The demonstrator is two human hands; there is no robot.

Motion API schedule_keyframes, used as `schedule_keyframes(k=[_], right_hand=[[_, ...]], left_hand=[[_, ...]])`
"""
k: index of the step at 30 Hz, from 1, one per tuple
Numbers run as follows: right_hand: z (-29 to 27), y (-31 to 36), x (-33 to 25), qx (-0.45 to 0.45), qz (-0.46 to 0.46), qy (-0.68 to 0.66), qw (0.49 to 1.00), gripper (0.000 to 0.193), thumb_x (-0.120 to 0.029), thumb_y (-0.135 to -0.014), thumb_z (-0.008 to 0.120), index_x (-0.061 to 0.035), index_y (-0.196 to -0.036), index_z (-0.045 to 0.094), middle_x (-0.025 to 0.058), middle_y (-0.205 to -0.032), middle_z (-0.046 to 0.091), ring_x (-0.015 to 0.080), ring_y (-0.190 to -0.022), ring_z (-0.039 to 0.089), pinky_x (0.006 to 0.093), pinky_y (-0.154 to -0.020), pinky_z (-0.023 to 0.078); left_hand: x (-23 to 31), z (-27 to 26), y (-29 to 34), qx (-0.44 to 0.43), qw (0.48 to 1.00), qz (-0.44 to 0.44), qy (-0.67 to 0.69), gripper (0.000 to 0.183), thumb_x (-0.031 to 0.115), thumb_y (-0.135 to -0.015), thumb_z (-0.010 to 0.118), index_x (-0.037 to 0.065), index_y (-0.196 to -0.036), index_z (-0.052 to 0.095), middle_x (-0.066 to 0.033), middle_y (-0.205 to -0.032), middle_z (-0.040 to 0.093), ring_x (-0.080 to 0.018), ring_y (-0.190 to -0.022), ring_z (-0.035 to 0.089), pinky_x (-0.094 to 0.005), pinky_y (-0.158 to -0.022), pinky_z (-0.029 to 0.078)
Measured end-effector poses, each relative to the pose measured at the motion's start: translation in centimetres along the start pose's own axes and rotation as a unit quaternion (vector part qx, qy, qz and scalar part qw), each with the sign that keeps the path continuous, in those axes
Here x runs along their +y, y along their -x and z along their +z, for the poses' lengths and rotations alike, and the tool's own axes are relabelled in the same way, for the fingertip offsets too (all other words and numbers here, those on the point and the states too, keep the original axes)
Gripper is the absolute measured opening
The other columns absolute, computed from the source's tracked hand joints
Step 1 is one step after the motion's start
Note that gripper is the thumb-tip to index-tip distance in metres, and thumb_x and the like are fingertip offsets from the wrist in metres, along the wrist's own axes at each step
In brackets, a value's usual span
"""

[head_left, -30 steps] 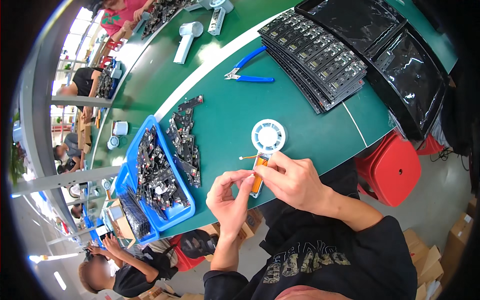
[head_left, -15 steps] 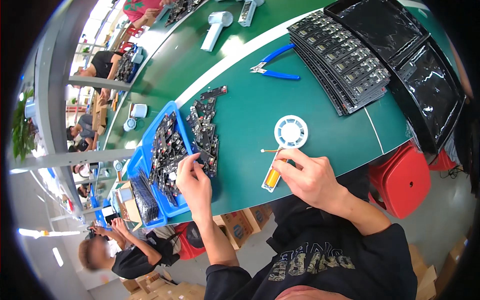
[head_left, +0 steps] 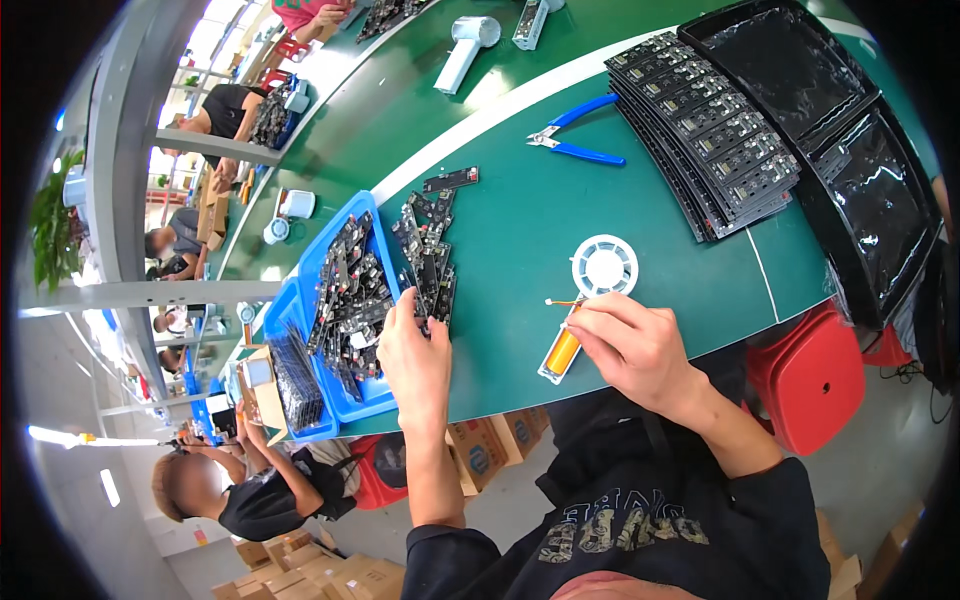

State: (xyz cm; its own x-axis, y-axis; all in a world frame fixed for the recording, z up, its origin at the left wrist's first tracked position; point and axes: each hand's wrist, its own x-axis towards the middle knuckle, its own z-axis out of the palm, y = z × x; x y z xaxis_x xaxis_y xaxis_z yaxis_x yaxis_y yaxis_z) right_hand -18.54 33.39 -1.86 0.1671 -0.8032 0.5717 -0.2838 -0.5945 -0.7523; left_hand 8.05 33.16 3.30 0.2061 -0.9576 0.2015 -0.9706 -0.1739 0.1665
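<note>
My right hand [head_left: 637, 350] is closed at the neck of an open white handheld fan casing [head_left: 606, 266], its finger and thumb bent together there. A yellow cylindrical battery [head_left: 563, 350] lies in the handle, and a short wire with a white plug [head_left: 550, 301] sticks out to the left. My left hand [head_left: 415, 365] is over the right edge of a blue bin [head_left: 377, 235], its fingertips at a loose pile of small black circuit boards [head_left: 437, 248]. Index finger and thumb are apart, with nothing clearly held between them. More boards [head_left: 352, 290] fill the bin.
Blue-handled cutters [head_left: 580, 150] lie farther off. To the right are stacked black board panels [head_left: 705, 125] and a black tray [head_left: 870, 180]. A white fan body [head_left: 466, 52] lies at the far side. A red stool [head_left: 808, 385] stands at right; other people work at left.
My left hand has shifted from above the bin toward the loose boards, fingertips now at the pile. My right hand keeps its place at the fan casing. The whole view has shifted slightly.
</note>
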Motion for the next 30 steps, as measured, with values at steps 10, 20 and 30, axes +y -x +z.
schedule_keyframes(k=[10,20,30], right_hand=[[-0.1,0.2,0.4,-0.020,-0.017,-0.019,0.999,0.020,-0.003,-0.084,0.079,-0.0034,-0.103,0.073,0.0073,-0.102,0.071,0.0238,-0.073,0.074,0.0340,-0.062,0.060],[-0.4,0.2,0.4,-0.011,-0.009,-0.019,1.000,0.019,-0.003,-0.085,0.079,-0.0035,-0.103,0.073,0.0071,-0.102,0.071,0.0238,-0.075,0.074,0.0344,-0.062,0.060],[-0.6,0.2,-0.1,-0.026,-0.003,-0.015,1.000,0.018,-0.003,-0.085,0.078,-0.0037,-0.102,0.073,0.0061,-0.100,0.070,0.0233,-0.074,0.074,0.0341,-0.061,0.059]], left_hand=[[-2.8,-1.3,1.5,-0.012,0.951,-0.125,0.281,0.050,-0.005,-0.096,0.068,-0.002,-0.145,0.061,-0.0093,-0.098,0.073,-0.0130,-0.082,0.073,-0.0283,-0.072,0.062],[1.7,-0.7,2.5,-0.231,0.676,-0.179,0.676,0.050,0.003,-0.100,0.059,-0.006,-0.148,0.050,-0.0101,-0.113,0.068,-0.0206,-0.094,0.068,-0.0368,-0.084,0.063],[3.2,1.1,1.5,-0.218,0.632,-0.162,0.726,0.052,0.002,-0.104,0.053,-0.002,-0.155,0.047,-0.0103,-0.121,0.068,-0.0178,-0.094,0.061,-0.0347,-0.082,0.050]])
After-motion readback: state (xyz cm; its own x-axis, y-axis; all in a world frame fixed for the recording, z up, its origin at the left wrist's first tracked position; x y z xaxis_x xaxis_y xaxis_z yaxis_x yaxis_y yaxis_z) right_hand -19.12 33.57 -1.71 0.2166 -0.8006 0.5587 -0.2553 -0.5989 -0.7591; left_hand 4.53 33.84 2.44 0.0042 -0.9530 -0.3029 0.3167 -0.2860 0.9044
